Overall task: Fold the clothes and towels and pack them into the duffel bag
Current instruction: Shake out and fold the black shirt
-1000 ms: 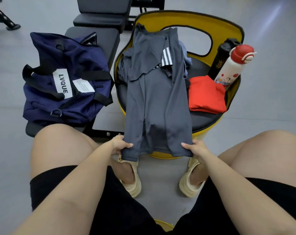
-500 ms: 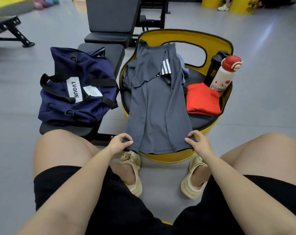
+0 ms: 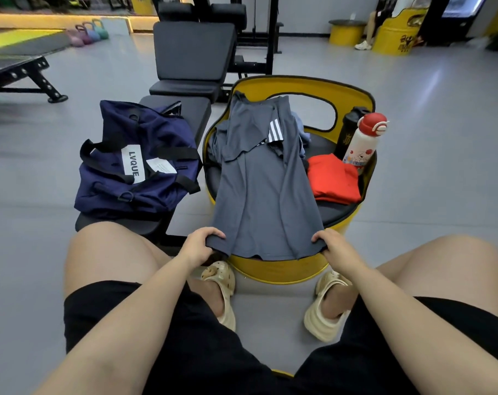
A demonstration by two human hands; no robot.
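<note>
Even, soft indoor light fills the room, bright enough to read colours cleanly. A pale streak of glare lies on the grey floor [image 3: 436, 78] at the upper right, and a glowing yellow strip runs along the upper left. Shadows are faint and diffuse. The left edge smears with motion blur, and the wide lens bends lines toward the corners; the centre stays sharp.

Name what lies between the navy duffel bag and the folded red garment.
In the head view, the grey shirt lies between the duffel bag and the red garment, spread over the yellow seat.
</note>
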